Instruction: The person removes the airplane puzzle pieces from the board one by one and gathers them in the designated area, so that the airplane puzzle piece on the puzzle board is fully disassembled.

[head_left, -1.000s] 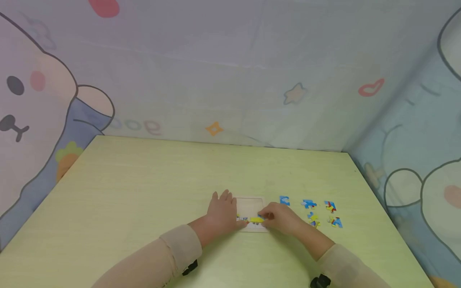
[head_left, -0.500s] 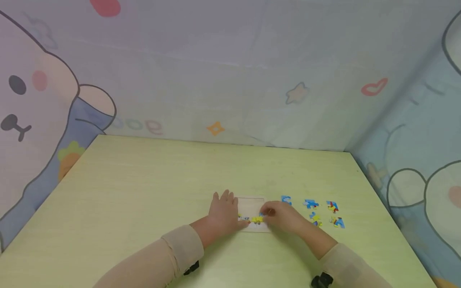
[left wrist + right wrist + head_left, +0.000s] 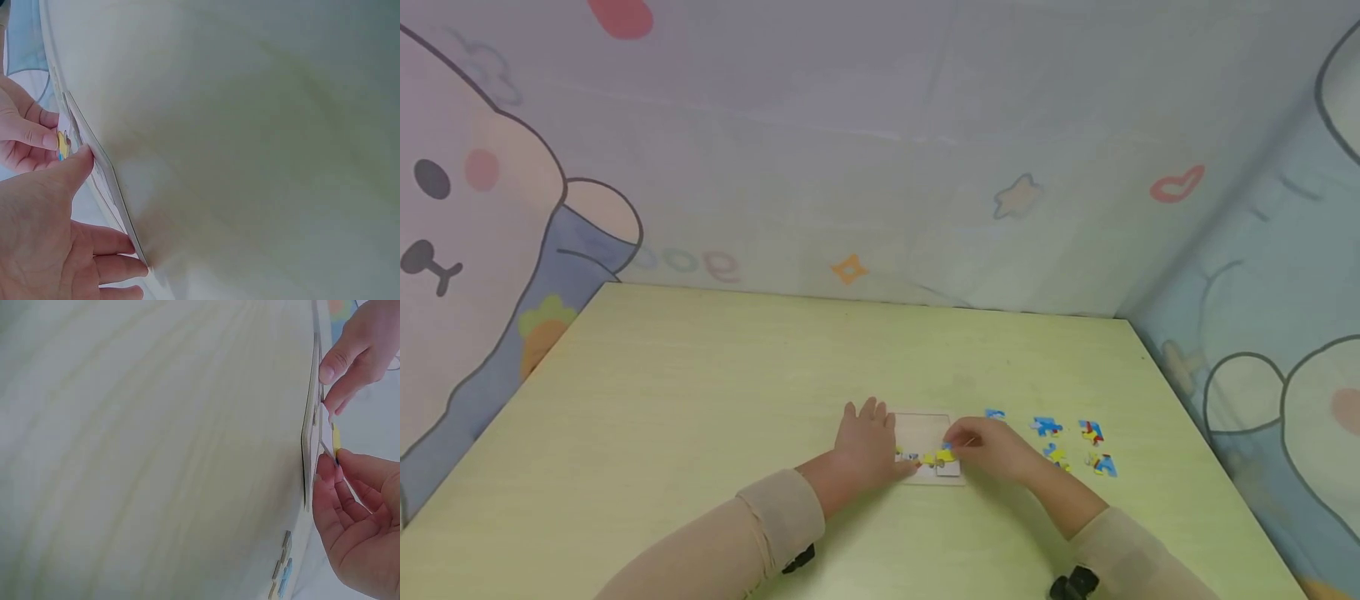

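Observation:
A shallow wooden puzzle tray (image 3: 921, 427) lies on the table, with pieces along its near side. My left hand (image 3: 865, 446) rests on the tray's left side with the fingers extended. In the left wrist view the left thumb (image 3: 80, 164) presses the near rim and fingertips touch the tray's edge. My right hand (image 3: 994, 452) pinches a yellow and white jigsaw piece (image 3: 946, 456) between thumb and fingers over the tray's near right corner. The piece (image 3: 325, 428) is tilted above the tray in the right wrist view. Part of the tray is hidden under the left hand.
Several loose jigsaw pieces lie right of the tray, among them a blue one (image 3: 1047, 426), a red and blue one (image 3: 1092, 431) and a yellow one (image 3: 1055, 456). A printed cloth wall (image 3: 880, 167) stands behind the table (image 3: 700, 375).
The right hand has lifted and tilted the piece near the tray's right corner, and more of its white part shows. The left hand has stayed in place.

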### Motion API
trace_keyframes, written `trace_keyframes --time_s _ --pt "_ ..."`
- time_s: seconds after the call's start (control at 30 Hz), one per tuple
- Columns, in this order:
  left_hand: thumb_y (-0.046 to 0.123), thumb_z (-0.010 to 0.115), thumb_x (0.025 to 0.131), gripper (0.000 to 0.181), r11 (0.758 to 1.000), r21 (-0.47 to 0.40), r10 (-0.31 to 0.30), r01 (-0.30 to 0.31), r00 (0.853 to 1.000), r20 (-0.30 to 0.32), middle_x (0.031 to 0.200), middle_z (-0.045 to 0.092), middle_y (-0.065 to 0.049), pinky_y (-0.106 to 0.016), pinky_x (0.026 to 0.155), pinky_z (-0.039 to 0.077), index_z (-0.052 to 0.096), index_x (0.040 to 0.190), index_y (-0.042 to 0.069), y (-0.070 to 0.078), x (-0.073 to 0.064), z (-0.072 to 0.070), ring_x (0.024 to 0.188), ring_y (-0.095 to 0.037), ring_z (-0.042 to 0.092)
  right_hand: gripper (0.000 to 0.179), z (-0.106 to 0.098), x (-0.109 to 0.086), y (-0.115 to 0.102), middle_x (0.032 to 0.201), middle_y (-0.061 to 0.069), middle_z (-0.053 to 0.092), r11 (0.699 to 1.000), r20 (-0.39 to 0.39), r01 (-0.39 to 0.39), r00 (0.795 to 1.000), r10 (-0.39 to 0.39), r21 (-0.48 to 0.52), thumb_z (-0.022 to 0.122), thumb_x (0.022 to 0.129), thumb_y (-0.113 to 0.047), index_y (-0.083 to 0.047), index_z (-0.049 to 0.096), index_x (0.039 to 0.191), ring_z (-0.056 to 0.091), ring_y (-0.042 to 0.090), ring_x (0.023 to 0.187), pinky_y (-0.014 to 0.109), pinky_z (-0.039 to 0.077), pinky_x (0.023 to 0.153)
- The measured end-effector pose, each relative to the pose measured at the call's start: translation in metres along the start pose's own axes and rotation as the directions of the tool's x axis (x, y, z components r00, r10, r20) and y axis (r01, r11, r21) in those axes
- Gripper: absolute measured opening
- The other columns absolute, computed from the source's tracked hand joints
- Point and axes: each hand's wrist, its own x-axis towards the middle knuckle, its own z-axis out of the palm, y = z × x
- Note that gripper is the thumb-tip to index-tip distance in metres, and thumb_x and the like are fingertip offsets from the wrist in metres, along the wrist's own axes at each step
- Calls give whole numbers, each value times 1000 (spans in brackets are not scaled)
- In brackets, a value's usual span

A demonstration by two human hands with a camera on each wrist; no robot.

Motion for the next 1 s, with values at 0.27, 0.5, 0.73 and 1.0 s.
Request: trace_keyframes --time_s 0.27,0.5,0.73,1.0 --pt "74 39 83 88 1000 12 -6 6 1000 12 150 30 -5 -45 109 21 34 145 12 -1 2 0 139 -23 21 9 -5 -4 4 93 -1 62 999 7 -5 1000 5 36 61 90 -9 -8 66 97 57 17 88 38 47 81" --pt "72 40 83 87 1000 -6 0 0 1000 7 149 31 -6 -45 108 22 35 145 11 0 1 0 138 -23 23 12 -10 -11 12 96 0 63 998 -4 -26 1000 26 51 61 91 -13 -8 66 100 57 17 89 35 48 80" --pt "72 40 84 86 1000 -8 4 -4 1000 -5 149 32 -5 -45 107 23 36 144 11 0 -1 0 138 -22 24 15 -15 -18 22 98 3 63 993 -16 -33 999 35 111 62 90 -14 -6 66 103 58 19 91 32 49 76" --pt "71 39 84 86 1000 -11 13 -14 1000 -7 149 32 -6 -45 107 23 36 144 11 0 -1 -1 138 -23 24 20 -25 -28 31 101 5 63 989 -15 -48 999 51 138 61 91 -17 -4 65 106 58 20 93 30 50 75"
